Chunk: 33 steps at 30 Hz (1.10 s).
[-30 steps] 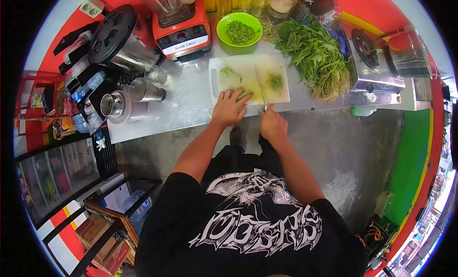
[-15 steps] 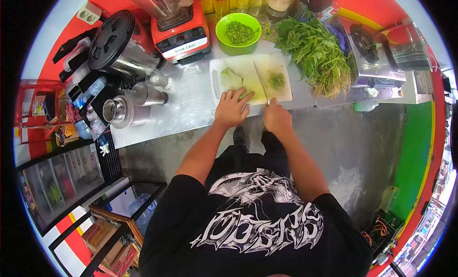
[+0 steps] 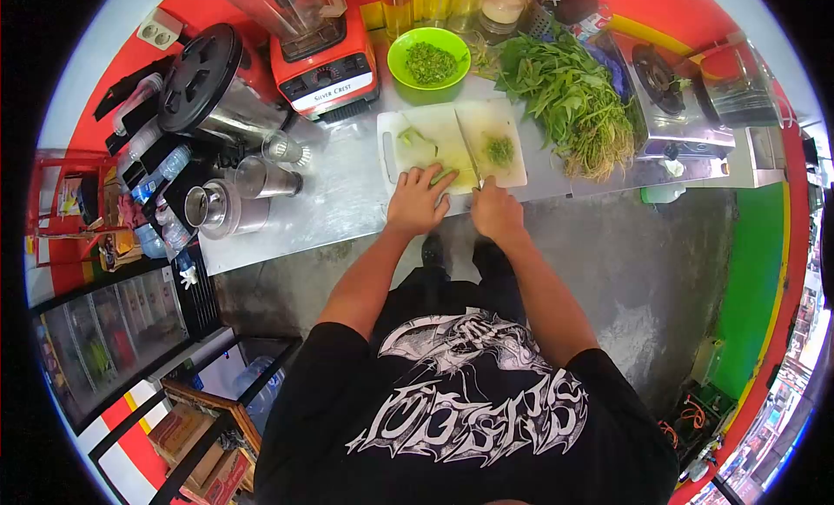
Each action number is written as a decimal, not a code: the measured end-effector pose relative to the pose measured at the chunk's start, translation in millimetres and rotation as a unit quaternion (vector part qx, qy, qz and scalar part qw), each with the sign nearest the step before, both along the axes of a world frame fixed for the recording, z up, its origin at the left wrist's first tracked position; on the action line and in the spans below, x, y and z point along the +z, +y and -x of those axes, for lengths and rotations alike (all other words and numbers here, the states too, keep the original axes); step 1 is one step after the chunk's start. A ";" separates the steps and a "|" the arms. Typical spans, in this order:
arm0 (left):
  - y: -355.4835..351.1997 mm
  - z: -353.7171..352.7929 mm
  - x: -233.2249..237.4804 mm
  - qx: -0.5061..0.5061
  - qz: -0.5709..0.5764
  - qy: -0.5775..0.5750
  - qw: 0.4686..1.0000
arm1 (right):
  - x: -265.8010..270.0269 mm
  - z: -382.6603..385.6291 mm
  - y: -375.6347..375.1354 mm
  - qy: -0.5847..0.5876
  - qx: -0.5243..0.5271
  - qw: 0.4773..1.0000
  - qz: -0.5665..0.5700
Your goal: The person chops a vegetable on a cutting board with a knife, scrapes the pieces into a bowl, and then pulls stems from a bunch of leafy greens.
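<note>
A white cutting board (image 3: 395, 131) lies on the metal counter. My right hand (image 3: 498, 211) is closed round the handle of a knife (image 3: 466, 138), whose blade points away across the board. On the board's left part my left hand (image 3: 418, 200) presses down with its fingers spread, over a piece of green vegetable (image 3: 443, 176). Further up lies a pale green stalk (image 3: 418, 140). Chopped greens (image 3: 499, 150) sit in a small heap right of the blade. Behind the board stands a lime green bowl (image 3: 424, 95) with chopped greens inside.
A red blender (image 3: 327, 66) stands behind on the left, near a large steel container (image 3: 234, 105) and metal cups (image 3: 252, 176). Leafy greens with roots (image 3: 573, 101) lie right of the board, beside a gas stove (image 3: 678, 122).
The view has shifted slightly, so the board and bowl appear a little further left. The knife and both hands keep nearly the same places on the board.
</note>
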<state>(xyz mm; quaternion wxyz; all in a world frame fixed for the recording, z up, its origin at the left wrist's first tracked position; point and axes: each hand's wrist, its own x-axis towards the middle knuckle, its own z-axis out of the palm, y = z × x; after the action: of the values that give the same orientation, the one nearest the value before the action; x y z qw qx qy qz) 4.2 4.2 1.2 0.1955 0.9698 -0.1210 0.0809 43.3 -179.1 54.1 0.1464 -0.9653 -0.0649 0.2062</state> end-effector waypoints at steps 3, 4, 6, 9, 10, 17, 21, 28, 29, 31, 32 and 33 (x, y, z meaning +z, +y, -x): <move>1.2 -0.9 1.9 -0.003 0.011 0.004 1.000 | 1.3 4.7 1.3 0.022 0.010 1.000 0.003; 1.8 -0.7 1.0 -0.006 0.013 0.000 1.000 | -5.6 8.8 4.7 0.024 -0.009 1.000 -0.001; 0.9 -0.3 -0.8 -0.007 0.017 -0.002 1.000 | -10.5 9.6 5.3 0.027 -0.026 0.999 -0.005; 0.4 2.0 -1.3 -0.005 -0.008 0.016 1.000 | -9.7 -2.5 5.6 0.027 -0.017 0.999 -0.031; -0.4 2.3 -0.6 -0.003 -0.007 0.019 1.000 | -8.3 -8.0 4.5 0.025 -0.009 0.999 -0.026; 1.3 -0.3 1.2 -0.005 0.010 -0.015 1.000 | -10.0 -0.1 7.0 0.037 -0.013 0.999 -0.034; 1.3 -1.0 -1.1 -0.009 0.002 -0.018 1.000 | -18.3 -8.9 7.6 0.010 0.010 0.999 -0.045; 1.2 0.0 -1.7 -0.003 0.007 -0.001 1.000 | -7.8 0.8 6.5 0.008 0.034 0.998 -0.056; 1.8 -0.7 -0.4 -0.005 0.009 0.006 1.000 | -15.6 2.4 7.4 0.008 0.038 0.998 -0.056; 1.3 0.2 -0.9 -0.002 0.004 0.005 1.000 | -22.9 -0.8 13.4 0.011 -0.020 0.999 -0.043; 1.7 -0.4 -1.0 -0.003 0.001 0.006 1.000 | -25.4 -6.2 13.0 0.009 -0.017 0.999 -0.046; 2.0 -1.2 0.1 0.000 0.000 0.004 1.000 | -20.3 -11.7 11.8 0.012 -0.002 0.999 -0.053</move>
<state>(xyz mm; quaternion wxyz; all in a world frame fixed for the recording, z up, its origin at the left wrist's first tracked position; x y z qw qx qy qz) 5.3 6.2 1.3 0.1957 0.9702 -0.1204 0.0767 55.1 -167.3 33.7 0.1982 -0.9538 -0.0721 0.2140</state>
